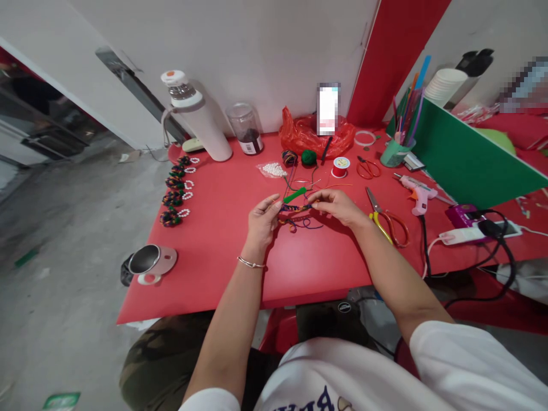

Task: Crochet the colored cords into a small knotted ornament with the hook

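Note:
Between my two hands a short strip of multicoloured crochet work (pixel 296 209) is stretched just above the red table. My left hand (pixel 263 220) pinches its left end between thumb and fingers. The right end is gripped by the fingertips of my right hand (pixel 336 205). Close behind the strip shows a flat green stick-like piece (pixel 295 195); I cannot tell whether a finger holds it. Loose curls of yarn (pixel 306 224) lie below the strip. Farther back are a dark multicoloured yarn ball (pixel 289 157), a green yarn ball (pixel 309 157) and a bag of white beads (pixel 274 170).
Finished yarn pieces with bead loops (pixel 173 198) line the left side. A mug (pixel 154 261), white bottle (pixel 201 123) and jar (pixel 246 131) stand on the table (pixel 205 268). Rightward are a red thread spool (pixel 340 167), large scissors (pixel 385 220), small scissors (pixel 368 168) and a glue gun (pixel 417 194).

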{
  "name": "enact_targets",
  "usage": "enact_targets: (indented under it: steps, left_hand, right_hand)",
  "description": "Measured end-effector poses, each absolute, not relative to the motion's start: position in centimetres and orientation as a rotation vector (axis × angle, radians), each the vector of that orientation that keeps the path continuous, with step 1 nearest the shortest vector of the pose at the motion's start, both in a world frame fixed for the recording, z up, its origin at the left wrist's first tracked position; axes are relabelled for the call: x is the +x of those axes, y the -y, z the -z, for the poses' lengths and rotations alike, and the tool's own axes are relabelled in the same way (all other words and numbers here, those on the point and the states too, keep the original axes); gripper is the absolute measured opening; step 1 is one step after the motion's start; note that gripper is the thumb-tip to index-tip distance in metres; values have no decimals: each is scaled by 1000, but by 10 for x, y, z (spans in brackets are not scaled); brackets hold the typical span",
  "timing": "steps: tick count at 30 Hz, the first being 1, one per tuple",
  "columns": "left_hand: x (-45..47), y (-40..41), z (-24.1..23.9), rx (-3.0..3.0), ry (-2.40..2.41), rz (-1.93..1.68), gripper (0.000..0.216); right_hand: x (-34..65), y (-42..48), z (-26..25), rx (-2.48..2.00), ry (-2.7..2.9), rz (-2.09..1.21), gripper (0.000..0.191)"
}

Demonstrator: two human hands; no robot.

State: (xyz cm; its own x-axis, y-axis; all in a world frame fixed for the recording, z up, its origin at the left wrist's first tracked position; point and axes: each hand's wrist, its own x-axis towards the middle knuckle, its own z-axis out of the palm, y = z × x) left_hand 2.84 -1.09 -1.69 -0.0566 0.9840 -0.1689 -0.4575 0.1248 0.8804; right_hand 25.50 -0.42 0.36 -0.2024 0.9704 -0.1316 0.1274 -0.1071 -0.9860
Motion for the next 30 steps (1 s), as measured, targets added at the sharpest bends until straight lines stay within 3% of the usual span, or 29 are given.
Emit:
enact_targets:
  steps: [20, 30]
  left_hand:
    - [28, 11, 16, 671, -985, -1343, 50]
    - [39, 20, 21, 889, -922, -1311, 51]
  right_hand:
    - [252, 3, 6, -1153, 1189, -1509, 24]
    - [216, 17, 5, -816, 967, -1897, 65]
